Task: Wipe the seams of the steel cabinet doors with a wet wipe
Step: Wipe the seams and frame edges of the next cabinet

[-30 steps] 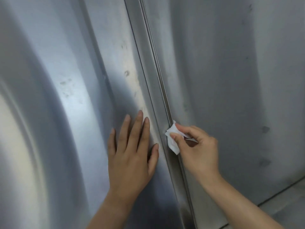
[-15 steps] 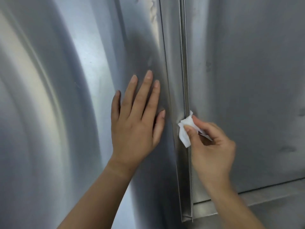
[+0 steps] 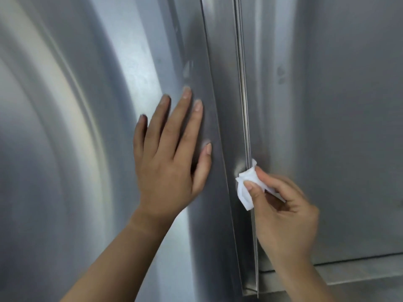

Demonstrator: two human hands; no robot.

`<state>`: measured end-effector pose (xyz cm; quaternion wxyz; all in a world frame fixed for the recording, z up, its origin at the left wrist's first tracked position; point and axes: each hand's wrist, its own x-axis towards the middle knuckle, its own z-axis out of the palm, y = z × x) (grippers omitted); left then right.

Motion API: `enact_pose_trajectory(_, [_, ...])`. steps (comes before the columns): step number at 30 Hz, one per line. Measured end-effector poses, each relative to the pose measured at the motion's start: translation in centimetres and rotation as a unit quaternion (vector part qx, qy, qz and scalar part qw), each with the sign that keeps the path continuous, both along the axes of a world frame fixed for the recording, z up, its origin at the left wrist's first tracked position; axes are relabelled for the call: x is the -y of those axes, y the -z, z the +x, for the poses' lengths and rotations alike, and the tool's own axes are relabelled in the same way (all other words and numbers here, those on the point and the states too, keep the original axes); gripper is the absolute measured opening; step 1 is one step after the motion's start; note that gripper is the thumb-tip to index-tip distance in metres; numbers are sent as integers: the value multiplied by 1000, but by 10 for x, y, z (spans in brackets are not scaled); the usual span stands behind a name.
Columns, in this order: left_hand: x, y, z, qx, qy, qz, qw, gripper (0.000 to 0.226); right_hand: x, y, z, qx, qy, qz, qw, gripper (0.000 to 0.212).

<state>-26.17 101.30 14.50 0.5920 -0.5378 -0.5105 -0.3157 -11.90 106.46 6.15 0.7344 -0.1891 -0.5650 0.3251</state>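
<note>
Two brushed steel cabinet doors fill the view, the left door (image 3: 87, 127) and the right door (image 3: 338, 127). A vertical seam (image 3: 243, 83) runs between them down to the doors' lower edge. My left hand (image 3: 170, 162) lies flat on the left door with straight fingers, just left of the seam. My right hand (image 3: 283, 212) pinches a folded white wet wipe (image 3: 247, 188) between thumb and fingers and presses it against the seam, low on the doors. Part of the wipe is hidden behind my fingers.
A folded steel edge strip (image 3: 222, 105) borders the left door beside the seam. Below the right door runs a horizontal steel ledge (image 3: 359, 271). Faint smudges (image 3: 280, 75) mark the right door near the seam.
The view has shifted down and right, so the doors' lower edge and ledge now show. My right hand has slid the wipe lower along the seam. My left hand stays flat on the left door.
</note>
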Motion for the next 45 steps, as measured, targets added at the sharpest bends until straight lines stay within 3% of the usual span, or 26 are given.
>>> enact_pose_trajectory(7, [2,-1,0,-10,7,-11,1000,47,-18,-51,-3,9,33,79,996,28])
enact_pose_trajectory(13, [4,0,1,-7,-1,-13,1000,46,2,9,3,29,34,16,999,29])
enact_pose_trajectory(16, [5,-1,2,-8,-3,-26,1000,47,2,1,1,34,48,5,998,33])
enact_pose_trajectory(20, [11,16,-7,-106,-1,-99,990,49,-4,-22,-6,7,68,13,998,26])
enact_pose_trajectory(23, [15,24,-17,-149,-12,-128,980,53,0,-2,-11,-16,79,-1,997,28])
enact_pose_trajectory(27, [13,28,-19,-152,-31,-120,981,58,12,37,-12,-21,95,-43,994,31])
enact_pose_trajectory(35, [12,31,-21,-153,-21,-115,981,58,3,1,-15,-23,99,-34,994,25])
enact_pose_trajectory(41, [12,32,-20,-146,-10,-109,983,58,16,52,-11,-7,101,-50,994,32])
enact_pose_trajectory(45, [12,31,-18,-144,-10,-107,984,58,15,47,-8,-4,75,-65,995,29])
